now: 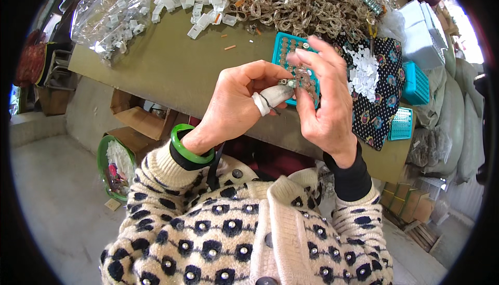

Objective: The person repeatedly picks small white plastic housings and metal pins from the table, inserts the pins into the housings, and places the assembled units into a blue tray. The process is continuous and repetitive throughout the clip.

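Head view: left hand (234, 93) pinches small part (287, 83); right hand (328, 105) half-curled, hold unclear. Thumb wrap (277, 97) may reduce grip, dropping part into teal tray (276, 48).

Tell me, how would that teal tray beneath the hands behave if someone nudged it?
The teal tray is probably stiff, as its rim looks straight and moulded. Being low and flat on the table, it would likely slide rather than tip. The small round pieces standing in rows might rattle if loose.
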`<state>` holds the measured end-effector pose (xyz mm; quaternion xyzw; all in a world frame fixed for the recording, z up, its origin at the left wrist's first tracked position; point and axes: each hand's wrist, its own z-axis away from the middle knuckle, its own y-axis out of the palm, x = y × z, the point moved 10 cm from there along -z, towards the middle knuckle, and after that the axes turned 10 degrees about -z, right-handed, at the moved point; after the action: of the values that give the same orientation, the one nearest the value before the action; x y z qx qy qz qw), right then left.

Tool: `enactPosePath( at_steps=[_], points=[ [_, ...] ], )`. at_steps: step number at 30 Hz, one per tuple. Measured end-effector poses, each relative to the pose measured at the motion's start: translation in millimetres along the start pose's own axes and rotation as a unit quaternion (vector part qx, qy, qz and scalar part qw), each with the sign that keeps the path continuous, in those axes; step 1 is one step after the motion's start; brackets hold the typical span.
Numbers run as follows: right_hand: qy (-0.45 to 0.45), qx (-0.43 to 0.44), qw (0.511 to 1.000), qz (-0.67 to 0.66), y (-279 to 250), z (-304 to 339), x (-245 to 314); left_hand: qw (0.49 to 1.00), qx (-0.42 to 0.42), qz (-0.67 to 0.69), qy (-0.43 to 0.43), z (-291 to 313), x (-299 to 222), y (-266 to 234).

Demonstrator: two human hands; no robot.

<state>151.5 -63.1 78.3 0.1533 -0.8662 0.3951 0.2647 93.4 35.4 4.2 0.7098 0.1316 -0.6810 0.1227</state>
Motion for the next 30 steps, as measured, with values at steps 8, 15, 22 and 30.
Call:
enactPosePath(
  at_steps=[8, 15, 22, 30],
  points=[
    [0.141, 0.0, 0.979, -0.144, 18, 20, -20, 0.909, -0.098, -0.322, 0.246, 17, -42, -8],
    [0.122, -0.028, 0.985, -0.117, 16, 12, -15, 0.931, -0.119, -0.236, 0.251, 19, -35, -17],
    [0.006, -0.045, 0.995, -0.086, 20, 11, 4, 0.95, 0.019, 0.289, -0.117, 19, 37, -6],
    [0.049, -0.022, 0.996, -0.074, 27, 21, 1, 0.984, -0.025, 0.131, -0.122, 28, 36, -17]
  ],
)
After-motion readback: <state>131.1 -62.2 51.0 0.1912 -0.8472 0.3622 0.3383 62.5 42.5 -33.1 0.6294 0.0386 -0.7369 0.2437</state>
